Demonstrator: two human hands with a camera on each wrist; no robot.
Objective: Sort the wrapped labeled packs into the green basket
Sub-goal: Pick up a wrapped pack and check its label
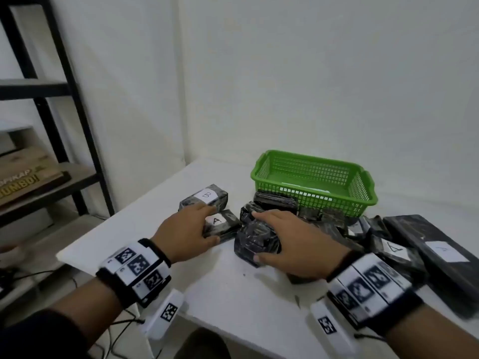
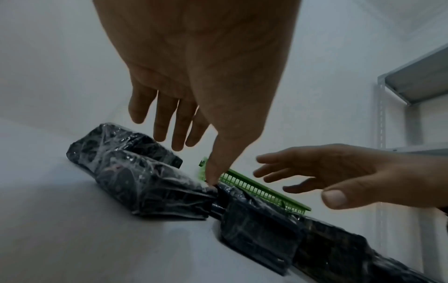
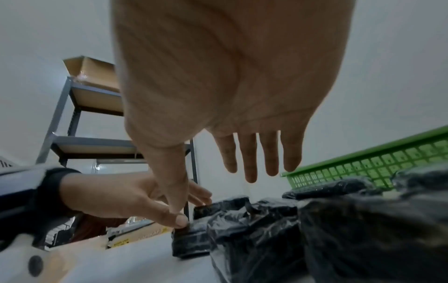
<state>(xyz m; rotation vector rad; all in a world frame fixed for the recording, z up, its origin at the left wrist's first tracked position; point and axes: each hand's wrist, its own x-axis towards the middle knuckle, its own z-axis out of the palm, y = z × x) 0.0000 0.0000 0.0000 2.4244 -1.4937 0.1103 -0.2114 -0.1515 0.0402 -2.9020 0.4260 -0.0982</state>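
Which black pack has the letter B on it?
The B pack, far left of the green basket, just beyond the left hand. Other readable labels say A.

White table (image 1: 223,288) stood in the corner of two white walls (image 1: 311,73). Left of the table's left edge: dark metal shelving unit (image 1: 64,81). Cardboard box with yellow lettering (image 1: 23,174) lay on a middle shelf. Right-wrist view showed another brown carton (image 3: 93,73) on the unit's top shelf. Black cables (image 1: 114,330) ran on the floor below the table's near left corner. Left-wrist view caught a second, grey shelf frame (image 2: 417,86) against the wall
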